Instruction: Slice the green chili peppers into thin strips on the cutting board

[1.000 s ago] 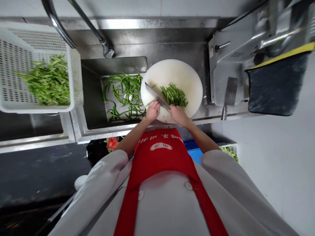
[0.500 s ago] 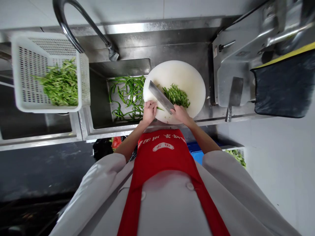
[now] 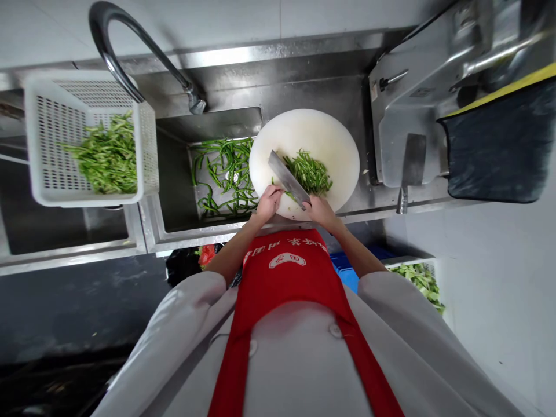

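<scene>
A round white cutting board point(image 3: 321, 130) lies on the steel counter beside the sink. On it sits a heap of cut green bean pieces point(image 3: 309, 172). My right hand point(image 3: 321, 209) is closed round the handle of a cleaver point(image 3: 287, 179), whose flat blade slants up and left over the board next to the heap. My left hand point(image 3: 270, 201) rests curled at the board's near left edge, pinching a bit of green bean beside the blade.
Whole green beans point(image 3: 223, 174) lie in the sink basin point(image 3: 174, 179) under a curved tap point(image 3: 130, 52). A white perforated basket point(image 3: 47, 174) at the left holds cut beans. A second cleaver point(image 3: 410, 165) lies at the right by a steel machine point(image 3: 417, 81).
The cleaver's blade has turned flatter and shifted slightly right toward the bean heap. My left hand stays at the board's edge. The view has drifted a little.
</scene>
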`<act>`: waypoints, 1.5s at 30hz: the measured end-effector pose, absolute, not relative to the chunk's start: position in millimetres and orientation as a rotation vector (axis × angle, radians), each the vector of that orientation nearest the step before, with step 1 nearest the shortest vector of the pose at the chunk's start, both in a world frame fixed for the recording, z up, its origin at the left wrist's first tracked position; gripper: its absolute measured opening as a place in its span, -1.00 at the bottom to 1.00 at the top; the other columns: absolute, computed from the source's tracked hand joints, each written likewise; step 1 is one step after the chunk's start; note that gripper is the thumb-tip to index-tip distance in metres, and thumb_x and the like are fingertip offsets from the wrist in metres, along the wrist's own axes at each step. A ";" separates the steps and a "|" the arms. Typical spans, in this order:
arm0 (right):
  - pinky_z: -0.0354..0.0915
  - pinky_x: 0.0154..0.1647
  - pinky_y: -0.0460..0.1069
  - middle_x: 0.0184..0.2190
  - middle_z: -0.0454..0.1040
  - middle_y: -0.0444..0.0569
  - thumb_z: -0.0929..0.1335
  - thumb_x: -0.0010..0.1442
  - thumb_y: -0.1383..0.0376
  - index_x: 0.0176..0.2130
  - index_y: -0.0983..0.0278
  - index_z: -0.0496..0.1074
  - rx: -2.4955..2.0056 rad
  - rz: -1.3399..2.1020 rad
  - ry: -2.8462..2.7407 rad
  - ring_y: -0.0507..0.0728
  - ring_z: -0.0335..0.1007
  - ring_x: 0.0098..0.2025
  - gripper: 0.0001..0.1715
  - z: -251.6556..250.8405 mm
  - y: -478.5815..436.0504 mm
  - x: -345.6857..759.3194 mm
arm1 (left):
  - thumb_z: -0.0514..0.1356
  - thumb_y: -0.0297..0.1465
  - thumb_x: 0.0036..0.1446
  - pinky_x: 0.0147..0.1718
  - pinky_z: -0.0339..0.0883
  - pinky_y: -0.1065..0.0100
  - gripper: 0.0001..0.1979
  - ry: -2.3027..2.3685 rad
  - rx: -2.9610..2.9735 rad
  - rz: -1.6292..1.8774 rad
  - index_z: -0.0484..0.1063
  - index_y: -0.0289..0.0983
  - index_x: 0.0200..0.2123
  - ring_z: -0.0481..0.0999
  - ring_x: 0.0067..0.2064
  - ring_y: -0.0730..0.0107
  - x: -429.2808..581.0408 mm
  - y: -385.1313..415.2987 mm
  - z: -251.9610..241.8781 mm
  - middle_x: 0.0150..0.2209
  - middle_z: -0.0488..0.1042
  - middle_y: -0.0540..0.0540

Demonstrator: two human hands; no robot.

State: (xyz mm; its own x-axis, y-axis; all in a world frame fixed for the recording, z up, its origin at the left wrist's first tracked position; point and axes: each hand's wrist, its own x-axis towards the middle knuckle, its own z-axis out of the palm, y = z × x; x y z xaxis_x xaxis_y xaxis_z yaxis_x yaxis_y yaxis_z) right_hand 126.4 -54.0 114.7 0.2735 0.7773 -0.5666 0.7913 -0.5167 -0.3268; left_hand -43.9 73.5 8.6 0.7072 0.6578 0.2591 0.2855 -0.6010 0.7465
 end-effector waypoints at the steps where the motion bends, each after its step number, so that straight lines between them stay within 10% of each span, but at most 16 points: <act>1: 0.28 0.04 0.04 -0.06 0.55 0.22 0.17 0.45 0.19 0.04 0.37 0.41 2.481 -1.093 1.522 0.28 0.47 0.01 -0.61 116.2 -54.4 124.3 | 0.05 -0.27 0.37 -0.05 0.44 0.21 -0.72 0.694 2.210 0.665 0.49 -0.20 -0.32 0.47 -0.08 0.29 -45.2 74.3 6.1 -0.19 0.48 -0.15; 45: 0.32 -0.04 0.01 -0.08 0.55 0.25 0.13 0.47 0.23 0.06 0.39 0.37 2.305 -0.965 1.556 0.26 0.50 -0.02 -0.60 143.2 -36.0 103.6 | -0.05 -0.38 0.38 0.06 0.39 0.01 -0.67 0.542 2.311 0.591 0.47 -0.26 -0.01 0.39 0.03 0.12 -51.9 71.3 -10.1 -0.09 0.46 -0.27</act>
State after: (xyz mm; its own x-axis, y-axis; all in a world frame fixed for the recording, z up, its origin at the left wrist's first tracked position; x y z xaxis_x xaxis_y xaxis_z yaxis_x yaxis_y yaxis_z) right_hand 103.6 -36.0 143.2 0.2335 0.7553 -0.6124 0.8842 -0.4270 -0.1895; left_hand -51.9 71.3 -10.1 0.8100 0.5248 0.2617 0.2153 -0.6813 0.6997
